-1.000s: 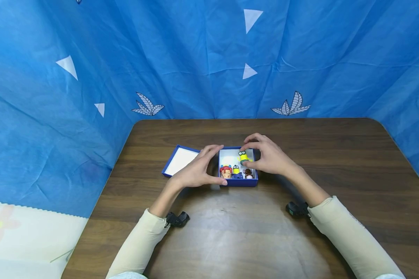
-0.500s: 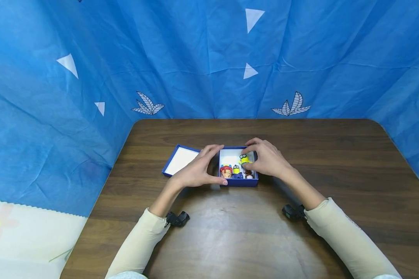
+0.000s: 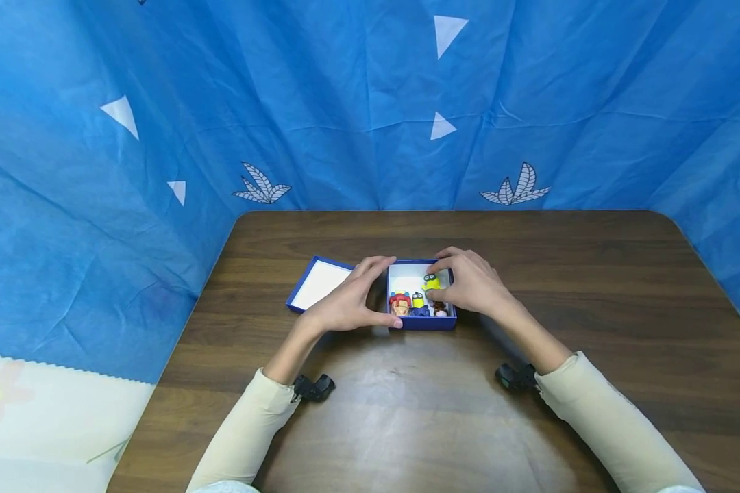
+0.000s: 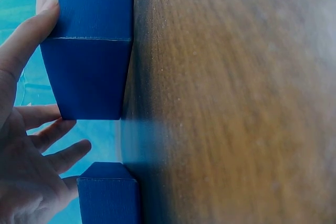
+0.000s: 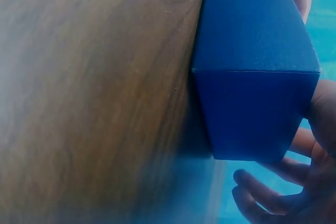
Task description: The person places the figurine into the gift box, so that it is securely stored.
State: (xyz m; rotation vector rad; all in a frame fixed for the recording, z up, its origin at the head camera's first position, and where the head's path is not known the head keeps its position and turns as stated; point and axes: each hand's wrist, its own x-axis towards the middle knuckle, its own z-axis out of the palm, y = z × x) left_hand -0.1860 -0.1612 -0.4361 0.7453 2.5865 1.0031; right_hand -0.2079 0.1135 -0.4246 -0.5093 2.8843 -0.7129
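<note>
A blue box [image 3: 422,324] with a white inside stands on the table, its top uncovered. My left hand [image 3: 351,301] spans its left end, thumb at the front edge and fingertips at the far corner. Inside, my right hand [image 3: 473,282] pinches a yellow minion figure [image 3: 431,281] with round goggle eyes, near the right wall. Along the front wall lie a toy figure with a red hat [image 3: 400,302], a smaller minion figure [image 3: 418,302] and a brown-and-white figure [image 3: 440,310], partly covered by my right thumb. Both wrist views show the box's blue outer walls [image 5: 257,114], hiding the figures.
The blue box lid [image 3: 319,283], white side up, lies left of the box, partly behind my left hand. Beneath is a dark wooden table [image 3: 407,411]. A blue curtain [image 3: 370,103] hangs along the table's far edge and left side.
My right hand has shifted slightly towards me and lower into the box with the yellow minion figure. My left hand has stayed at the box's left end.
</note>
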